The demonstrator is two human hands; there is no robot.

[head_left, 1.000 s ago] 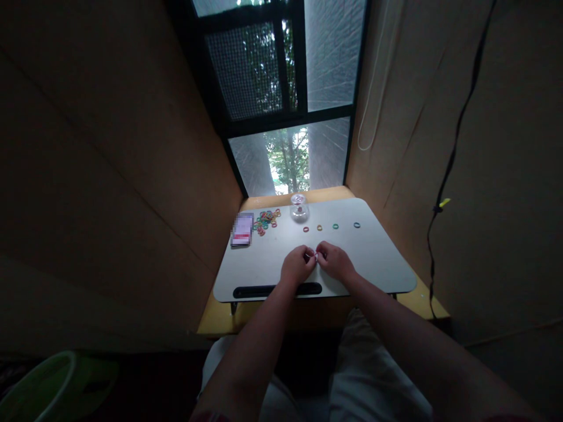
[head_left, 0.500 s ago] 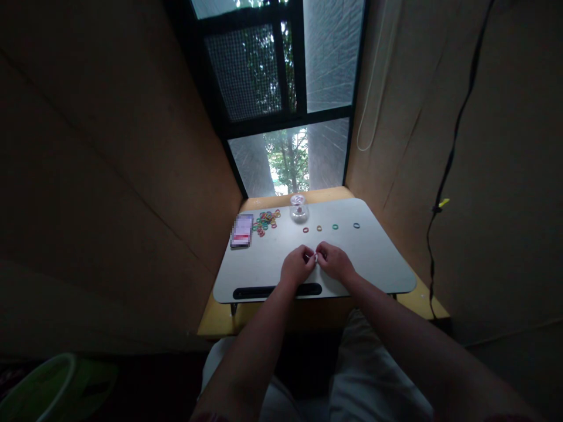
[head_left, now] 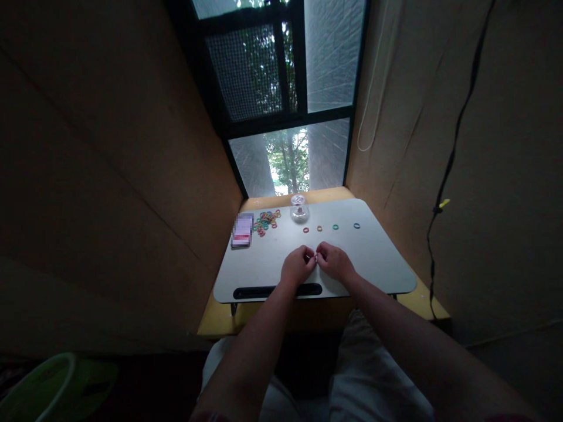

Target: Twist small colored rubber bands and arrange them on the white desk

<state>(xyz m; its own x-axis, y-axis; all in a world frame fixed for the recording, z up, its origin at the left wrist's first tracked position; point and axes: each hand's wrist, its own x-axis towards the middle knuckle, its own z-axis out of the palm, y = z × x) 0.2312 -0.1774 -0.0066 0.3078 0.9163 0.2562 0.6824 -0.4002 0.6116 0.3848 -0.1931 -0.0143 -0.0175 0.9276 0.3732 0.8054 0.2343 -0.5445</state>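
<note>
My left hand [head_left: 299, 265] and my right hand [head_left: 333, 260] meet fingertip to fingertip over the white lap table [head_left: 259, 269]. Both are closed in a pinch on something too small to make out. Beyond them, spaced in a row, lie a red ring [head_left: 306, 230], a yellow ring [head_left: 319, 228], a green ring [head_left: 335, 227] and a dark blue ring [head_left: 356, 225]. A pile of coloured rings [head_left: 266, 220] sits at the back left. Behind the row stands a clear round container [head_left: 299, 212].
A phone [head_left: 242, 230] lies at the table's left edge. A black slot [head_left: 255, 292] runs along the near edge. A dark cord [head_left: 451, 152] hangs on the right wall, and a green basin [head_left: 57, 387] is at the lower left.
</note>
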